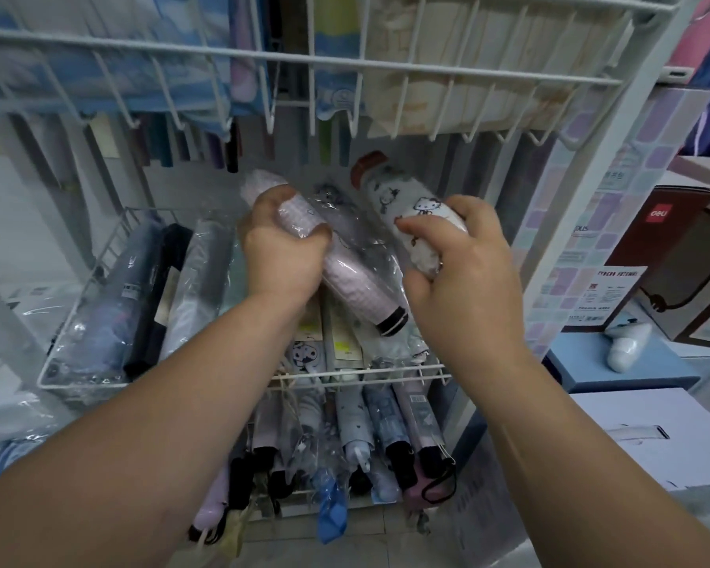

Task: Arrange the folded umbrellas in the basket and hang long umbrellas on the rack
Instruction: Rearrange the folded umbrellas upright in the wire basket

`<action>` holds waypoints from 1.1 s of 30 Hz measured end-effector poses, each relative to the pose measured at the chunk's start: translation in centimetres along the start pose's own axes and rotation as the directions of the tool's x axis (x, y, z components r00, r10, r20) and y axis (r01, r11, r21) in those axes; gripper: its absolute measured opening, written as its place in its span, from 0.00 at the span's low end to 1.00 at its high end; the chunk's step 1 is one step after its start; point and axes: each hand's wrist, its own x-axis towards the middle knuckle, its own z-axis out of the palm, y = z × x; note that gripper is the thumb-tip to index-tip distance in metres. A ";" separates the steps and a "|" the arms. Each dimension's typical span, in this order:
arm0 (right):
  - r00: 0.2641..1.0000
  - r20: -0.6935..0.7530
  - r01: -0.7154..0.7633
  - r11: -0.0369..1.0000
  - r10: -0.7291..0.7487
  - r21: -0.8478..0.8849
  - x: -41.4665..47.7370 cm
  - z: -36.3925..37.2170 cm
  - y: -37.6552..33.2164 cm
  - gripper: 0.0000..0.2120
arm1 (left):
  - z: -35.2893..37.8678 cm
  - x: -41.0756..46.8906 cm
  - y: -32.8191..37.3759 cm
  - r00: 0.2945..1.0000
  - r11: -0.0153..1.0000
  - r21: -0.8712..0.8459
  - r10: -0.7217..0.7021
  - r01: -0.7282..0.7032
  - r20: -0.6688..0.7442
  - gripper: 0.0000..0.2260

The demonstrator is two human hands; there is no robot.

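My left hand point(281, 250) grips a pale pink folded umbrella point(357, 286) in clear plastic wrap, black cap pointing down to the right. My right hand point(464, 264) holds a white folded umbrella point(402, 198) printed with cartoon cats, its red-brown handle pointing up. Both are held above the middle white wire basket point(365, 374). That basket holds dark and grey wrapped folded umbrellas point(148, 297) on its left side and tagged ones under my hands. Long umbrellas point(447, 79) hang in the upper wire rack point(263, 55).
A lower basket holds several folded umbrellas point(386, 440) with handles pointing toward me. The rack's white frame post point(599, 166) stands on the right. Beyond it are boxes point(681, 256), a blue box with a small white device point(628, 346), and a white carton point(648, 436).
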 end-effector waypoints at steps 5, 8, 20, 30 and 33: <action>0.996 0.003 0.086 0.990 -0.087 0.108 0.2 2.9 -3.6 0.22 | -4.9 2.7 0.2 1.000 0.998 0.062 0.021 -0.022 0.011 0.25; 0.992 -0.022 0.128 0.979 -0.126 0.161 0.0 5.2 -5.4 0.22 | -7.8 4.5 -0.1 0.999 0.997 0.073 -0.028 0.026 0.030 0.23; 0.895 0.370 0.113 0.929 -0.249 0.353 1.0 13.4 -5.9 0.19 | -15.2 4.8 -3.4 0.963 0.903 0.376 -0.256 0.209 0.080 0.22; 0.855 0.415 0.118 0.895 -0.312 0.430 0.6 12.3 -5.0 0.15 | -13.3 1.9 -1.6 0.954 0.540 0.787 0.144 -0.298 0.263 0.27; 0.891 0.382 0.079 0.911 -0.247 0.404 1.2 10.5 -3.0 0.19 | -11.3 1.0 -0.8 0.922 0.515 0.767 0.160 -0.382 0.352 0.19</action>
